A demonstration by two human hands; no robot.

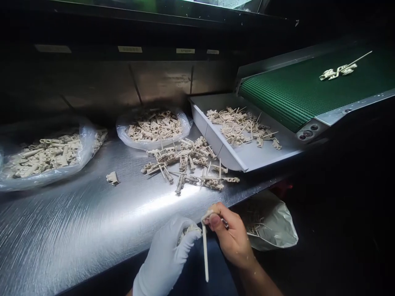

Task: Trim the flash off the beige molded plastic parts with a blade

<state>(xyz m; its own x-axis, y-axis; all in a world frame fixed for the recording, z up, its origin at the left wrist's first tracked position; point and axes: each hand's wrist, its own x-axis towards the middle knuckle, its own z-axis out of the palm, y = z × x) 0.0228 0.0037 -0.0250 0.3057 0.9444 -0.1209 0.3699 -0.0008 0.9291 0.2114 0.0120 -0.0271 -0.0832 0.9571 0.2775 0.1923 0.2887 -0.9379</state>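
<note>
My left hand [163, 257], in a white glove, is closed around a cluster of cream plastic moulded parts [189, 231] at the front edge of the steel table [77, 230]. My right hand [230, 238], bare, pinches a long cream plastic sprue [205, 250] that hangs downward and meets that cluster near my fingertips. Beyond my hands, a loose heap of moulded parts with sprue stems [185, 164] lies on the steel. One single part [112, 178] lies apart to the left.
A pale grey tray [247, 158] holds more parts with stems. Behind it, a green conveyor belt [286, 86] carries a moulded cluster [338, 70]. Clear plastic bags of parts [154, 128] [46, 155] rest on the table. A white bag of sprues [271, 226] sits below the edge.
</note>
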